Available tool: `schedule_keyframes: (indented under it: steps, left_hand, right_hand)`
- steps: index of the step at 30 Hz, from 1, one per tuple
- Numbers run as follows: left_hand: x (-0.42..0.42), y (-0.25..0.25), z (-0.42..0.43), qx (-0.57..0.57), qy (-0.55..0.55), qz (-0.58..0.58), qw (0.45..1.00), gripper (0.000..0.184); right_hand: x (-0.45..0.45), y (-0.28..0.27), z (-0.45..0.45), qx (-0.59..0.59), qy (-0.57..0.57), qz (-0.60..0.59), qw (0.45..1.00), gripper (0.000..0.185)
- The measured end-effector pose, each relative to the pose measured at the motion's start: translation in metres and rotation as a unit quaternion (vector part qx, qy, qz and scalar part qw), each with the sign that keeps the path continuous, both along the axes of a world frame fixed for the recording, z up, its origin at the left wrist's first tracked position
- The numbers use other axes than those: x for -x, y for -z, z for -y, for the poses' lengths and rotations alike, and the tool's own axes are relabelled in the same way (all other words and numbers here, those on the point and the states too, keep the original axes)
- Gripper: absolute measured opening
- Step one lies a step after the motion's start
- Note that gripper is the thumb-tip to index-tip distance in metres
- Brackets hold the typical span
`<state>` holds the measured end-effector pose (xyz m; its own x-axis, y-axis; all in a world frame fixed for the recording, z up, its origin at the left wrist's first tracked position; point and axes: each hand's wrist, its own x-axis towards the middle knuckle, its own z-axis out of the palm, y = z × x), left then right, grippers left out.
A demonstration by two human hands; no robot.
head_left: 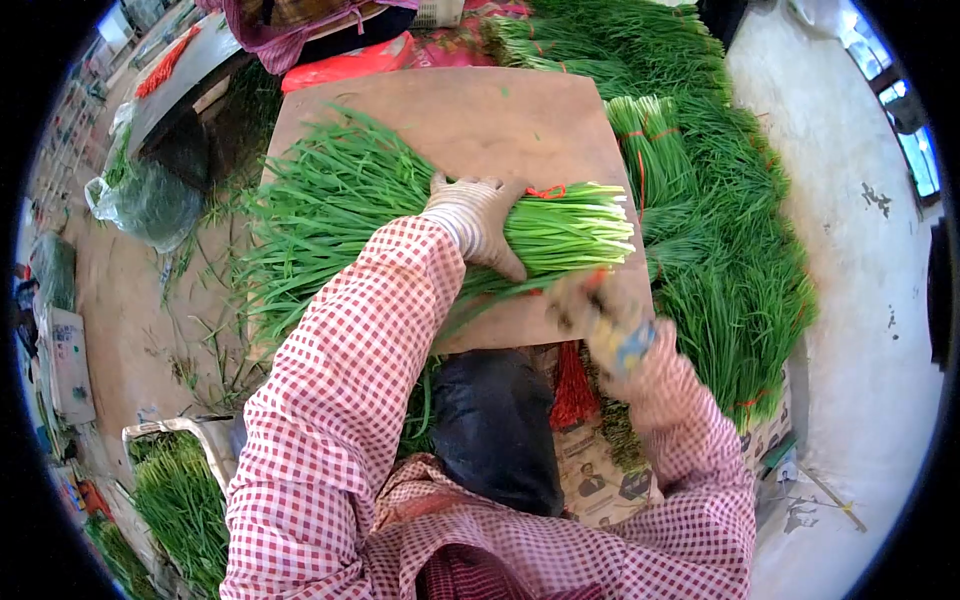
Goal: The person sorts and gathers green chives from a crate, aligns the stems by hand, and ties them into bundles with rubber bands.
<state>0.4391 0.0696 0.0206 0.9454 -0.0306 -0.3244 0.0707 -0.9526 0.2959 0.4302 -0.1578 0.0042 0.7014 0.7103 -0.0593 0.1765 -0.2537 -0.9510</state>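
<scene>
A bundle of long green leaves with pale stem ends, which look like garlic chives, lies across a brown board. My left hand, in a light glove with a striped cuff, grips it from above, thumb on the near side and fingers on the far side. Just right of that hand, a red tie crosses the stems. My right hand, gloved too, is by the board's near right edge, below the stem ends. Motion smears its fingers; a bit of red shows at them, but their grip is unclear.
More tied chive bundles are piled along the board's right side and behind it. Red strands hang below the near edge beside my dark-clad leg. At lower left, loose chives stand by a pale frame; a plastic bag sits at upper left.
</scene>
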Motion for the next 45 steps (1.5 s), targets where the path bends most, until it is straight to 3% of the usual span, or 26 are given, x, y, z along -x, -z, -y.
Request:
schedule_keyframes:
  steps: [1,3,6,7,13,22,26,29,36,40,42,45]
  left_hand:
    - [0.001,0.000,0.000,0.001,-0.003,0.001,1.000,0.104]
    - [0.001,-0.002,0.001,0.007,-0.008,-0.004,1.000,0.105]
    - [0.004,-0.001,-0.001,0.021,-0.013,0.017,1.000,0.105]
    - [0.005,0.003,-0.002,0.025,-0.018,0.031,0.999,0.105]
    - [0.010,0.007,-0.005,0.052,-0.025,0.055,0.997,0.104]
    - [0.011,0.006,-0.007,0.068,-0.023,0.061,0.996,0.107]
    - [0.012,0.008,-0.008,0.070,-0.021,0.069,0.995,0.107]
    - [0.012,0.006,-0.008,0.067,-0.019,0.055,0.996,0.108]
    - [0.014,0.006,-0.008,0.070,-0.020,0.070,0.995,0.110]
    - [0.014,0.003,-0.010,0.069,-0.012,0.056,0.996,0.110]
    - [0.015,0.003,-0.011,0.074,-0.009,0.059,0.995,0.110]
    - [0.014,0.003,-0.012,0.074,-0.002,0.053,0.996,0.111]
  right_hand:
    - [-0.011,-0.019,-0.020,0.012,0.050,-0.074,0.996,0.020]
    - [-0.032,-0.012,-0.037,-0.085,0.120,-0.114,0.983,0.023]
    - [-0.050,-0.015,-0.044,-0.012,0.154,-0.134,0.979,0.039]
    - [-0.050,-0.020,-0.040,-0.012,0.124,-0.143,0.982,0.063]
    - [-0.040,-0.049,-0.040,0.117,0.076,-0.113,0.984,0.079]
    - [-0.041,-0.057,-0.059,0.227,0.081,-0.102,0.965,0.076]
    - [-0.048,-0.053,-0.063,0.183,0.075,-0.100,0.975,0.082]
    - [-0.052,-0.055,-0.068,0.209,0.063,-0.100,0.971,0.073]
    - [-0.070,-0.056,-0.086,0.286,0.037,0.005,0.957,0.075]
    - [-0.082,-0.058,-0.085,0.294,0.077,-0.158,0.939,0.073]
    - [-0.074,-0.060,-0.079,0.343,-0.020,0.008,0.939,0.078]
    - [-0.072,-0.055,-0.069,0.319,-0.029,0.018,0.947,0.077]
